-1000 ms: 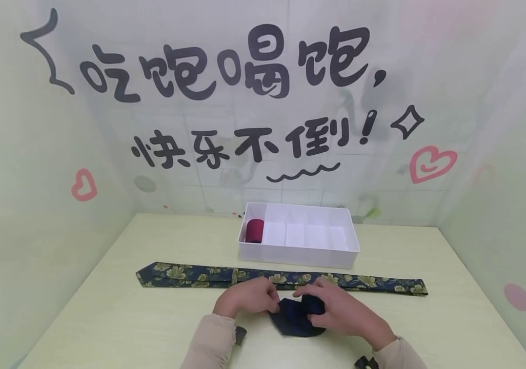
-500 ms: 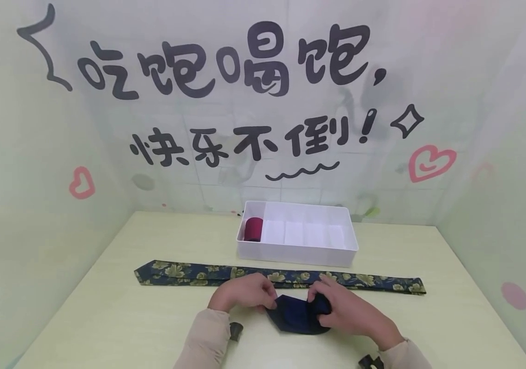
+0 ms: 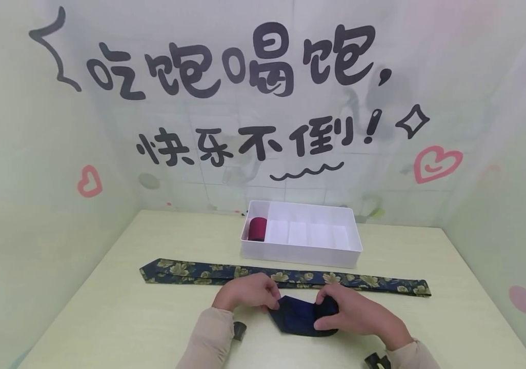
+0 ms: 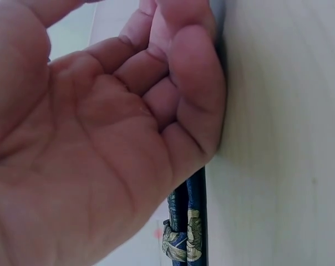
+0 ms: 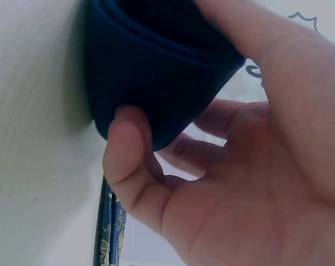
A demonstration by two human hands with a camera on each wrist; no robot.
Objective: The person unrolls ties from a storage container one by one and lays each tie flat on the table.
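A dark navy necktie [image 3: 299, 316] lies on the table in the head view, partly rolled up, its pointed end flat toward the left. My left hand [image 3: 250, 291] pinches the edge near that point. In the left wrist view the left hand's [image 4: 101, 138] fingers curl inward and the navy tie is out of sight. My right hand [image 3: 360, 311] grips the rolled part at the right, thumb on the near side. Seen from the right wrist, the navy roll [image 5: 156, 83] shows its wound layers, with the fingers of the right hand [image 5: 228, 183] around it.
Behind the hands a floral navy necktie [image 3: 184, 271] stretches across the table, folded lengthwise. Farther back stands a white divided box [image 3: 302, 252] with a rolled red tie [image 3: 257, 229] in its leftmost compartment. Printed walls enclose the table [image 3: 106, 318] at the back and sides.
My right hand has shifted slightly right with the roll, and more flat navy tie shows between the hands. The left hand keeps its pinch near the pointed end.
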